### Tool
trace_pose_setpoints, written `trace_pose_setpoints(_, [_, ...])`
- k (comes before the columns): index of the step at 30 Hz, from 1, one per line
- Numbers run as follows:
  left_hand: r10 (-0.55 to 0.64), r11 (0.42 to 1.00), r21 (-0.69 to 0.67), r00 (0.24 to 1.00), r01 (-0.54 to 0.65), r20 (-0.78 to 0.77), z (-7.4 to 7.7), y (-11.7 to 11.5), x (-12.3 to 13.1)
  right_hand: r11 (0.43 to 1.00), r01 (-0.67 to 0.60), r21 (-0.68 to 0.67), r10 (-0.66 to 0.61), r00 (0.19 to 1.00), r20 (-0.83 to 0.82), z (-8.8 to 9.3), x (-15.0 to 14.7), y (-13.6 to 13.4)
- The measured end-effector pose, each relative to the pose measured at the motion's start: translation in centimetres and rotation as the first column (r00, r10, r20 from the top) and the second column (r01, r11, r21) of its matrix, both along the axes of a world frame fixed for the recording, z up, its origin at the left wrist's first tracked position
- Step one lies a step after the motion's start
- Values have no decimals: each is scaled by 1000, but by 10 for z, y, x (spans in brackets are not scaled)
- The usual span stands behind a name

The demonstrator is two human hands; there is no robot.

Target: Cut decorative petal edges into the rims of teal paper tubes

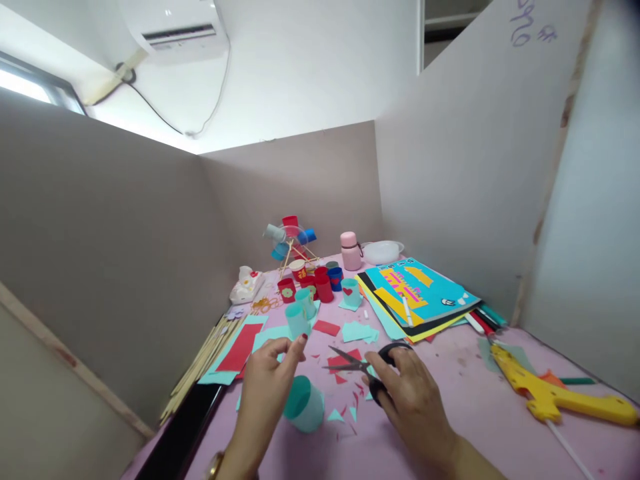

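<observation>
My right hand [417,393] grips black-handled scissors [353,363], fingers in the loops and blades spread, pointing left above red and mint paper scraps. My left hand [273,373] is closed, its thumb against the curled fingers. A small red spot shows at the thumb tip; whether anything is pinched there I cannot make out. Just right of the left wrist stands a mint paper cup [306,405]. Behind that hand is another mint cup [297,320]. A red paper piece [345,360] lies under the blades, with small triangular mint scraps [336,415] nearer me.
At the right lies a yellow glue gun [560,397]; coloured sheets [425,293] are stacked behind it. Farther back stand red cups [324,288], a cup wheel on sticks [291,240] and a pink flask [351,252]. Wooden sticks [200,360] lie left. Grey partitions enclose the table.
</observation>
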State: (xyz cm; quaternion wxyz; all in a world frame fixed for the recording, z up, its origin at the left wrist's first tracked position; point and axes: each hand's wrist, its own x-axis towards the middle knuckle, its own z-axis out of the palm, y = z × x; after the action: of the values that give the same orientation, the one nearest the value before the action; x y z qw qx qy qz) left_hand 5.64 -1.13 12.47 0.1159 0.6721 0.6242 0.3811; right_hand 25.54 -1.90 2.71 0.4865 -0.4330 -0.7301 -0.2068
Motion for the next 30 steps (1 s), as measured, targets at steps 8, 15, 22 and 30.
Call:
trace_pose_setpoints(8, [16,1000,-26,999,-17,-38,-11,-3,-25,881,-276,-385,99,902,-419,-6,-2,6])
trace_pose_setpoints(15, [17,988,-148,985,-43,-171,-34,-21,-42,699,-466,-542,106,817,-566,-11,-7,6])
trace_pose_setpoints(22, [-69,968,212,952,137,-299,-46,-31,-21,414,-799,-436,-14,474,-881,-13,-18,5])
trace_pose_setpoints(30, [-131,675,602,872,427,-472,-79,-22,-5,232,-960,-157,-53,148,-987,-17,-33,-3])
